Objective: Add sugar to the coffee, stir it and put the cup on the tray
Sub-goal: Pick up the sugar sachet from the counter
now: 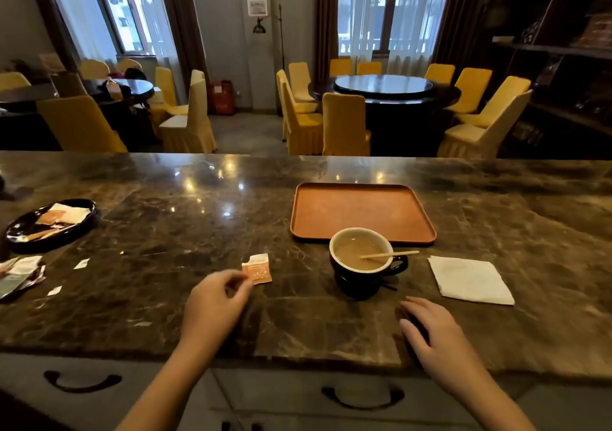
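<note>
left hand (215, 301) pinches a torn orange paper sachet (258, 270) by its corner, at 9 o'clock of a black ceramic cup (361, 281) holding milky coffee and a wooden stirrer (389, 254). right hand (437, 334) rests flat at 5 o'clock, fingers loosely spread. a black oval dish (20, 232) at 10 o'clock holds packets.

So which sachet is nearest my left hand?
The orange sachet by the left hand, left of the cup; the others lie in the black dish.

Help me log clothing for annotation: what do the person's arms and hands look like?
Both forearms are bare down to the picture's lower edge, with no sleeves showing. The left hand and the right hand wear no gloves, and no ring, watch or bracelet is visible.
</note>
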Available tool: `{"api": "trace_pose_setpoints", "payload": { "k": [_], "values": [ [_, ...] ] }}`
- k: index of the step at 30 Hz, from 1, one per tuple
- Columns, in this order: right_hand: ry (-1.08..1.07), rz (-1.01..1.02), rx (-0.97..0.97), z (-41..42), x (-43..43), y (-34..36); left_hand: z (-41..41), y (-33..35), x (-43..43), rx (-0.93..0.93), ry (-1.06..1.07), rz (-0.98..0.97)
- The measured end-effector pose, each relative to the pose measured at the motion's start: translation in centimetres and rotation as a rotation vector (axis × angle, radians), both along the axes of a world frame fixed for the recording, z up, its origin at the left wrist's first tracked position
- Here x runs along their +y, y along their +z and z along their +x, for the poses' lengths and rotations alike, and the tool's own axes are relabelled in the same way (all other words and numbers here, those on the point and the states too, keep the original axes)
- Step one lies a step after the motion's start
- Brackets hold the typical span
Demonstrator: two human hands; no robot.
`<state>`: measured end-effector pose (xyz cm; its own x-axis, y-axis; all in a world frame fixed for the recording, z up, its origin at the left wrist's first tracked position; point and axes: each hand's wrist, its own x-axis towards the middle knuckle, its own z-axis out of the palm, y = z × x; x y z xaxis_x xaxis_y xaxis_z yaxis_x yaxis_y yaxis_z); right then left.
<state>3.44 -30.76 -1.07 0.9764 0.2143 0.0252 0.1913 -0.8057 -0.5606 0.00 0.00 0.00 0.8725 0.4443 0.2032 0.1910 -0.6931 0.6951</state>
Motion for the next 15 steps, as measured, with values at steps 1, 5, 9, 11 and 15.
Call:
{"api": "trace_pose_setpoints", "payload": {
  "k": [1,5,9,11,15],
  "values": [
    [0.009,-0.049,0.003,0.1,0.4,-0.6,1.0,-0.2,0.5,0.010,0.037,0.068],
    [0.048,-0.258,-0.068,-0.3,1.6,-1.7,4.0,-1.2,1.1,0.239,0.109,0.234],
    [0.040,-0.323,-0.163,-0.4,1.5,-2.5,5.2,-2.0,1.2,0.243,0.124,0.224],
    [0.020,-0.367,-0.229,-0.3,1.5,-3.3,5.6,-2.0,1.2,0.211,0.123,0.148],
    [0.013,-0.370,-0.243,-0.2,1.6,-3.6,5.9,-1.7,0.7,0.156,0.091,0.002]
  ]
}}
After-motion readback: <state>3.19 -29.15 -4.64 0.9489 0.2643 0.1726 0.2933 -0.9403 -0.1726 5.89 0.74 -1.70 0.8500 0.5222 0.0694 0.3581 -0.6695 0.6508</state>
